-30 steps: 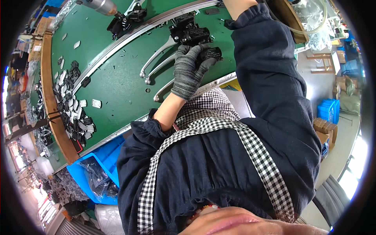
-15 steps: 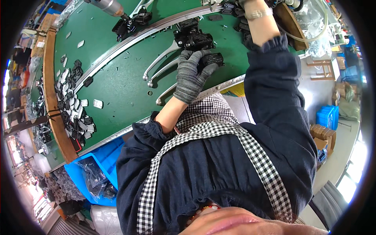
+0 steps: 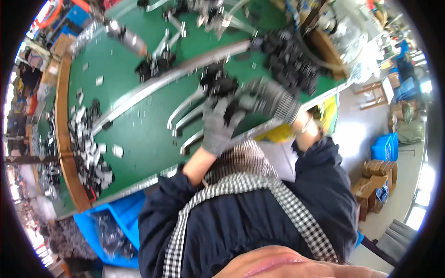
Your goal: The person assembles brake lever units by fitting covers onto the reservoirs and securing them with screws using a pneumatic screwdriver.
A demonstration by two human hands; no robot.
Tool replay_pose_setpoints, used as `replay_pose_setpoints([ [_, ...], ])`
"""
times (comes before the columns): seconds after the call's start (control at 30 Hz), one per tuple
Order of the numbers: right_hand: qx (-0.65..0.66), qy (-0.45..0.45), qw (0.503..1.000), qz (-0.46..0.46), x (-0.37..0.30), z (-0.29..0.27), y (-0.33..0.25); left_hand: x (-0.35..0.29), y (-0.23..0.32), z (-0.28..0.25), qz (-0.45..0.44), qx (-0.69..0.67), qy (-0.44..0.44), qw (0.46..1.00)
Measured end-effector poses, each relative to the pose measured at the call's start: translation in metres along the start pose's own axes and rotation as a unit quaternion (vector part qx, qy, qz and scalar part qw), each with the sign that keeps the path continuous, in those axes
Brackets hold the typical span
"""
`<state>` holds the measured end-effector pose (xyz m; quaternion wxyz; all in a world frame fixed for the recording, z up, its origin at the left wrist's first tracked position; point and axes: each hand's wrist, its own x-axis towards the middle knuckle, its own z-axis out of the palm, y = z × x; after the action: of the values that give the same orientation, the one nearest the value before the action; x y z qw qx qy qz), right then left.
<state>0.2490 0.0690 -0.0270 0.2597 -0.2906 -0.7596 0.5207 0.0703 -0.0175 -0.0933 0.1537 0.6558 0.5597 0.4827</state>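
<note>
My left hand (image 3: 218,123), in a grey knit glove, is closed around the black body of a brake lever assembly, at the near side of the green bench. Silver levers (image 3: 187,109) point out to the left, and a black lever body (image 3: 218,83) sits just beyond my fingers. My right hand (image 3: 273,99), also gloved, reaches in from the right with its fingertips beside my left thumb. Motion smears its fingers, so whether it holds a small part does not show.
Black parts (image 3: 294,65) lie heaped at the far right. A metal rail (image 3: 185,67) curves across the bench (image 3: 143,120). Beyond it, a power driver (image 3: 130,41) points at another lever assembly (image 3: 155,65). Small black and white pieces (image 3: 90,153) pile along the left wooden edge (image 3: 65,120).
My right hand has come back from the black parts at the far right to beside my left hand. My left hand stays at the lever assembly. The whole view has shifted and blurred.
</note>
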Motion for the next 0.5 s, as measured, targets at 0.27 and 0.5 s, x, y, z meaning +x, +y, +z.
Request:
replay_pose_setpoints([
  [0.27, -0.272, -0.013, 0.957, -0.096, 0.002, -0.005, 0.004, -0.003, 0.0, 0.008, 0.027, 0.02, 0.047, 0.998],
  [0.5, -0.318, -0.024, 0.946, -0.063, -0.005, 0.002, -0.01, -0.008, -0.007, 0.013, -0.008, -0.055, 0.049, 0.997],
])
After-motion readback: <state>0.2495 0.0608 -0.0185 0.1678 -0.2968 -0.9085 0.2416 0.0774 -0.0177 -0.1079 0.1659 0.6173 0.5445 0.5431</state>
